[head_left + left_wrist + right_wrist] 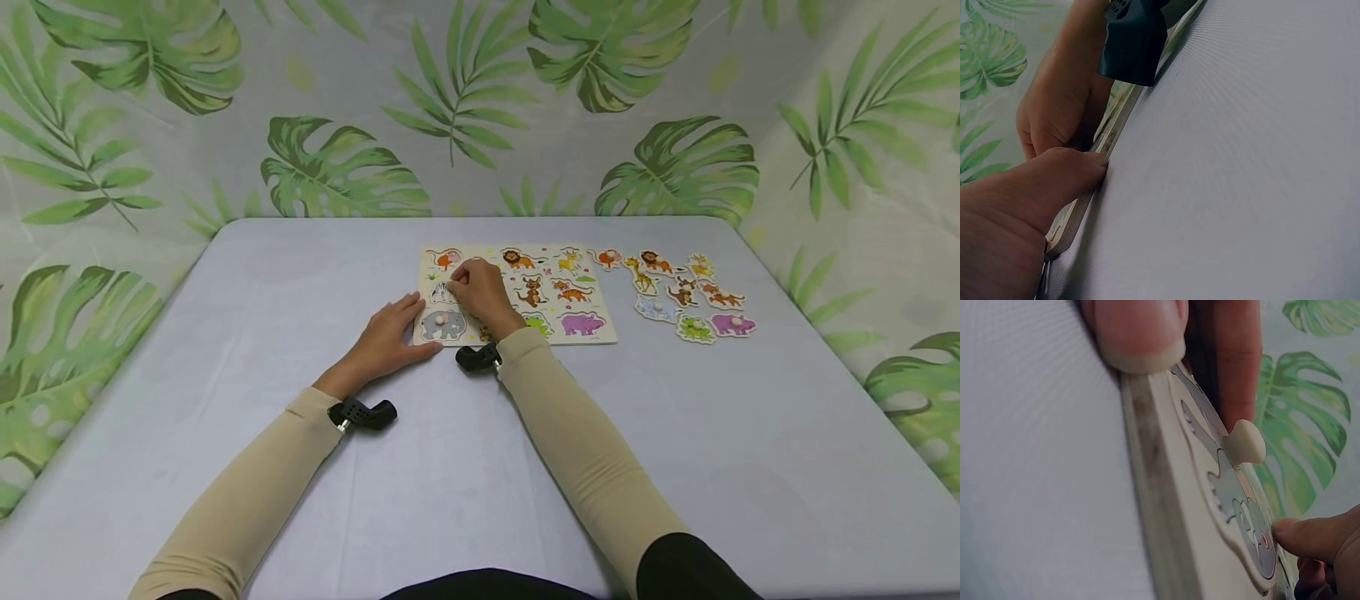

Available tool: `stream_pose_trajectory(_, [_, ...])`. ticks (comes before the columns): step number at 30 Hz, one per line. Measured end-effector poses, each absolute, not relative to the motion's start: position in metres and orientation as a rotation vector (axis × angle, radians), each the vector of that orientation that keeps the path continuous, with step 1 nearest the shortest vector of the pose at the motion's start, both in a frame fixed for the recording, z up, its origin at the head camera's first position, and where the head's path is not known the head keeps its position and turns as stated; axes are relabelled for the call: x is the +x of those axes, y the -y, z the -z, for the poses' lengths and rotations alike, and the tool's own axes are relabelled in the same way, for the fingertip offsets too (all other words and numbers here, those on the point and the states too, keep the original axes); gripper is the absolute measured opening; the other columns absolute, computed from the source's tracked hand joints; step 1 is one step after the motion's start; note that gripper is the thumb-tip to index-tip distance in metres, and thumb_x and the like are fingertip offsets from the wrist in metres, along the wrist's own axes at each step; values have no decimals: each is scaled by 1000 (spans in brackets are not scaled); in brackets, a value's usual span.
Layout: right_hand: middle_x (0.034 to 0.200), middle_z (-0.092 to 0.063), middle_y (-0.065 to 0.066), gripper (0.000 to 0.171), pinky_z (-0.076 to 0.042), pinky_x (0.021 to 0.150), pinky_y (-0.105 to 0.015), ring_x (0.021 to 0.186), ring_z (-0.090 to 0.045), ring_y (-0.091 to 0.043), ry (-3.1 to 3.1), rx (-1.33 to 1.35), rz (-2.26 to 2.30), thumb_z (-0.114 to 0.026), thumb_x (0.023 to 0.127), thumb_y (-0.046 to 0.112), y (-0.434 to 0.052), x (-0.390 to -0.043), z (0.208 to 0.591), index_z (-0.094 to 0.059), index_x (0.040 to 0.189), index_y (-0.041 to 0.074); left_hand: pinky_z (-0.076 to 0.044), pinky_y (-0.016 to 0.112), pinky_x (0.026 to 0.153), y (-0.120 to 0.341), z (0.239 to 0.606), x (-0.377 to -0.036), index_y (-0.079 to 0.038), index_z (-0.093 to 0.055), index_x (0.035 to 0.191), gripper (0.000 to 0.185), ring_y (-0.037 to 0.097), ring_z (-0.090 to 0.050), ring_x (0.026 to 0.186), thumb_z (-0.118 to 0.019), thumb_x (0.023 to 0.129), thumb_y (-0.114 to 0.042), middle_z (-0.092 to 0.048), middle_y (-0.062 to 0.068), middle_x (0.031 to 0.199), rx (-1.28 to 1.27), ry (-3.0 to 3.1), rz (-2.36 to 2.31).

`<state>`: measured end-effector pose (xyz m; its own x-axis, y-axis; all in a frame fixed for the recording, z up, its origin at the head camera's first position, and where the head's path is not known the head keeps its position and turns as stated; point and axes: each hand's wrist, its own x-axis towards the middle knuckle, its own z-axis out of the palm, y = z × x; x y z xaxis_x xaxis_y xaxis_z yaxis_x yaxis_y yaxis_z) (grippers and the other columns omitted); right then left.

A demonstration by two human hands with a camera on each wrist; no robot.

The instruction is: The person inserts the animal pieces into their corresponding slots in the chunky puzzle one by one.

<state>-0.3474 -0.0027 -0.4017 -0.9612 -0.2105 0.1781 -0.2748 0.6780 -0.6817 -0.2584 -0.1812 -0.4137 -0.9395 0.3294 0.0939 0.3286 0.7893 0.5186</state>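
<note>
So my left hand [390,337] is lying flat on the table [300,350], fingers relaxed and holding nothing, thumb pressed against the near left edge of the puzzle board [596,333] to brace it. My right hand [480,292] is over the left part of the board with its fingers curled down around what looks like the zebra piece [441,292], just past the grey elephant piece [442,325], which already sits in its slot at the near left corner with its little knob sticking up. I honestly can't see the fingertips well enough to swear they've pinched the zebra's knob.

The loose pieces [686,296], about 9 of them, are laid out on the table just right of the board.

What could go wrong, I think: the board is thin and the table looks slick, so if my left thumb eases off, pushing on the zebra could skid the whole board away. If the piece goes in tilted it may jam on the slot edge. My right wrist also hangs close to the elephant's knob and could lift it out.
</note>
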Motion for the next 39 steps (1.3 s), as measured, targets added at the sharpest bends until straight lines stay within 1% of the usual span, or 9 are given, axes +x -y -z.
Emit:
stream_pose_trajectory(12, [89, -63, -6, 12, -48, 72, -28, 78, -56, -16, 2779, 411, -1176, -71, 89, 17, 1, -349, 402, -71, 93, 6, -15, 49, 117, 181, 414, -259, 3, -33, 148, 85, 35, -20, 144, -69, 86, -44, -25, 16, 157, 561, -2973, -857])
stream_pose_trajectory(17, [88, -64, -5, 15, -48, 71, -27, 78, -57, -15, 2780, 416, -1224, -72, 88, 19, -1, -352, 403, -72, 95, 6, -15, 49, 117, 181, 415, -259, 2, -33, 148, 85, 35, -20, 144, -68, 86, -45, -25, 15, 157, 555, -2974, -849])
stream_pose_trajectory(24, [85, -64, -3, 17, -47, 70, -26, 77, -57, -15, 2789, 386, -1309, -71, 88, 21, -3, -352, 401, -72, 98, 8, -14, 48, 118, 181, 413, -258, 1, -32, 149, 86, 35, -20, 144, -68, 86, -46, -25, 16, 157, 556, -2970, -847])
stream_pose_trajectory(31, [91, -65, -4, 20, -48, 75, -29, 83, -58, -16, 2781, 350, -1369, -70, 89, 23, 1, -353, 395, -72, 103, 9, -14, 50, 117, 186, 412, -258, 2, -32, 148, 86, 37, -19, 144, -69, 86, -44, -25, 16, 157, 547, -2978, -864])
stream_pose_trajectory(35, [94, -66, -4, 21, -49, 77, -31, 85, -58, -17, 2784, 315, -1373, -69, 90, 23, 0, -354, 395, -72, 105, 9, -14, 49, 118, 184, 414, -258, 2, -33, 148, 85, 35, -19, 144, -69, 86, -45, -26, 16, 157, 560, -2972, -870])
stream_pose_trajectory(39, [92, -65, -5, 20, -48, 75, -31, 83, -57, -18, 2749, 333, -1402, -69, 90, 22, -2, -354, 392, -72, 103, 7, -13, 47, 118, 183, 416, -259, 1, -35, 147, 84, 32, -20, 145, -69, 86, -45, -27, 15, 156, 564, -2981, -867])
